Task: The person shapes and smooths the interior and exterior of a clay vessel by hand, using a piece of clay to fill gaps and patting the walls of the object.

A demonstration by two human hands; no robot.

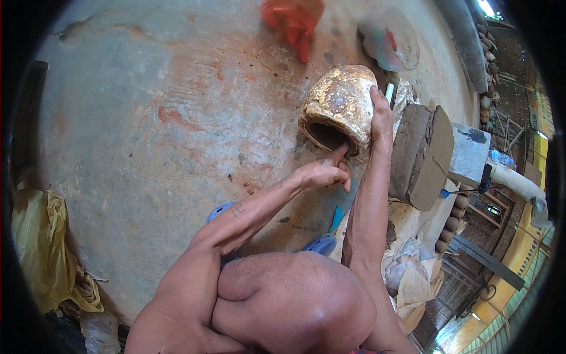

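Note:
A rounded, hollow clay pot (341, 94) with a crusty brown, cream and yellow surface lies tilted, its dark mouth toward me. My right hand (381, 112) holds its right side, the thumb and fingers along the outer wall. At the mouth's lower rim is my left hand (328, 171), one finger reaching into the opening and the others curled below it. The fingertip inside the pot is hidden. A big block of grey-brown clay (408, 156) stands just right of my right forearm.
Beyond the pot are a crumpled red plastic bag (295, 20) and a round translucent disc (390, 41). On the right are a grey block (470, 154) and crumpled plastic (410, 265). Yellowish sheeting (44, 248) hangs at the left. My bent knee fills the lower middle above the concrete floor (118, 135).

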